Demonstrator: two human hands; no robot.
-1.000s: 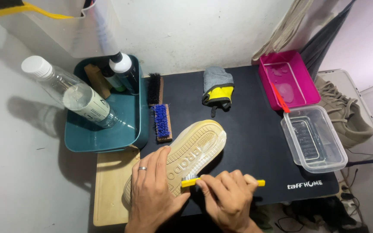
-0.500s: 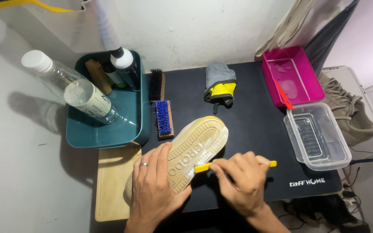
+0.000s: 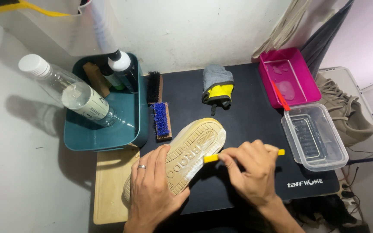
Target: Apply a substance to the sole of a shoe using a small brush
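Black table [image 3: 247, 129], teal bin [image 3: 128, 133], brushes [image 3: 160, 118], mitt [image 3: 217, 86], two tubs [image 3: 314, 136]

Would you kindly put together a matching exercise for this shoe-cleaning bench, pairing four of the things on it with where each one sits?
Things:
1. blue-bristled brush
2. clear bottle
3. grey and yellow cloth
4. yellow-handled tool

Places:
A. leaning in the teal tub
B. in the right hand, tip at the shoe sole
C. on the black mat beside the teal tub
D. at the back of the black mat, apart from both hands

Pairs: 1-C, 2-A, 3-D, 4-B
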